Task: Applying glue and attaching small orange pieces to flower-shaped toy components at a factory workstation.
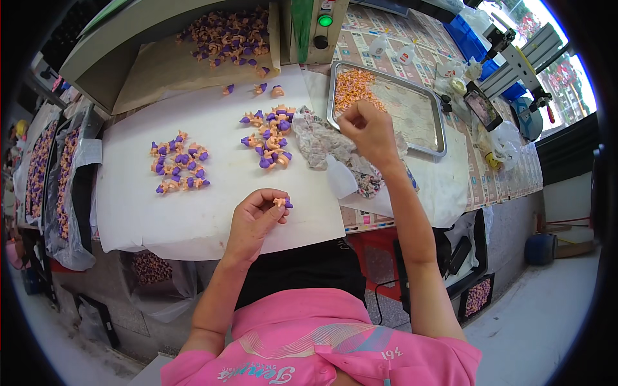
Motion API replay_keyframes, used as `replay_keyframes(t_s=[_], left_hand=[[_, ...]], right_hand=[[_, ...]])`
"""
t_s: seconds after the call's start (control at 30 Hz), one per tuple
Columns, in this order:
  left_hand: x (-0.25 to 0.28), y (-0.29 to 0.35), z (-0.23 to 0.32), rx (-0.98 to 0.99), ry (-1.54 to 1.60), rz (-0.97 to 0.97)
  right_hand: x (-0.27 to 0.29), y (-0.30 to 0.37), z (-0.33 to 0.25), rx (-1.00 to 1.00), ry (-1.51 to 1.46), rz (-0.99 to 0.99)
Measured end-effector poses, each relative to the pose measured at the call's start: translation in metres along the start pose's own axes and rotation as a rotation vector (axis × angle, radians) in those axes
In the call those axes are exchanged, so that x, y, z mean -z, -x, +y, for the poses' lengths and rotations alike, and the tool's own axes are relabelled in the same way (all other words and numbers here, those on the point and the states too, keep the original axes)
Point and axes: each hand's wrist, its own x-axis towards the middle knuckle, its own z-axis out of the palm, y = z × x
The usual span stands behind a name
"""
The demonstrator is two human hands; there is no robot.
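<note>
Between the fingertips of my left hand (256,219) is a small peach-and-purple plastic figurine part (282,202), held above the white paper near its front edge. My right hand (368,127) is closed, fingers bent inward, over the near-left side of a metal tray (440,138). Small orange pieces (354,87) are heaped at the tray's left end. What the right fingers hold, if anything, is hidden. Two clusters of similar peach-and-purple parts lie on the paper: a left group (180,164) and a middle group (270,135).
A crumpled cloth (318,138) and a white plastic bottle (340,177) lie between paper and tray. Behind, a box-like machine opening (225,38) holds many more parts. Small bottles (378,45) stand at the back. A phone on a stand (483,106) is at right; filled trays (67,174) sit left.
</note>
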Motion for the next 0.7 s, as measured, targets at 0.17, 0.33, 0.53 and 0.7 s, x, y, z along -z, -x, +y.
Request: replay_keyframes(t_s=[0.17,0.33,0.53,0.7], left_hand=[[0.015,0.000,-0.007,0.007,-0.002,-0.031],[0.022,0.003,-0.006,0.002,0.056,-0.033],[0.031,0.007,-0.005,0.000,0.046,-0.041],[0.034,0.009,-0.007,-0.008,0.053,-0.045]], right_hand=[[-0.025,0.067,-0.037,-0.155,-0.258,-0.234],[-0.057,0.114,-0.048,-0.133,-0.432,-0.306],[-0.070,0.131,-0.052,-0.218,-0.504,-0.333],[-0.076,0.136,-0.053,-0.187,-0.508,-0.323]])
